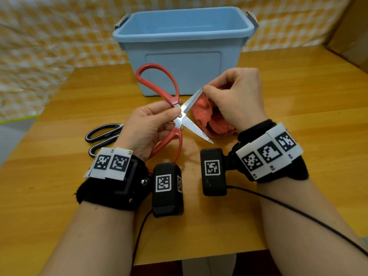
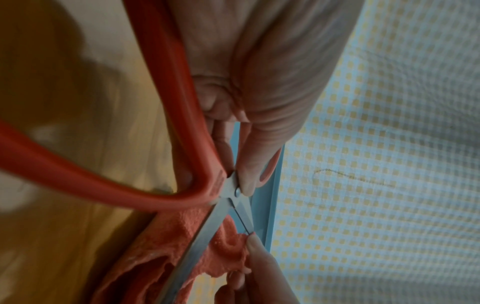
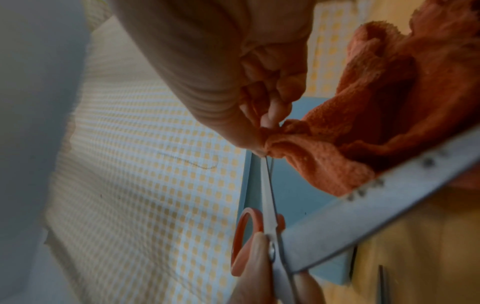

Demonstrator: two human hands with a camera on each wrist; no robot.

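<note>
From the head, the left hand (image 1: 147, 126) grips the red scissors (image 1: 180, 116) at the pivot over the table (image 1: 278, 120), blades splayed. The right hand (image 1: 237, 98) pinches the red cloth (image 1: 211, 120) on the far blade (image 1: 192, 102) tip. The left wrist shows the near blade (image 2: 200, 242) bare against cloth, liable to snag. The right wrist shows fingertips (image 3: 246, 139) at the point: a slip could nick them.

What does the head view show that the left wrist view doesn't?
Only the head view shows the black-handled scissors lying on the table and the whole blue bin, open on top. Only the left wrist view shows the left hand from its palm side, thumb tip by the pivot. Both show the red scissors with blades spread, the reddish cloth, and the right hand pinching cloth at one blade tip.
</note>
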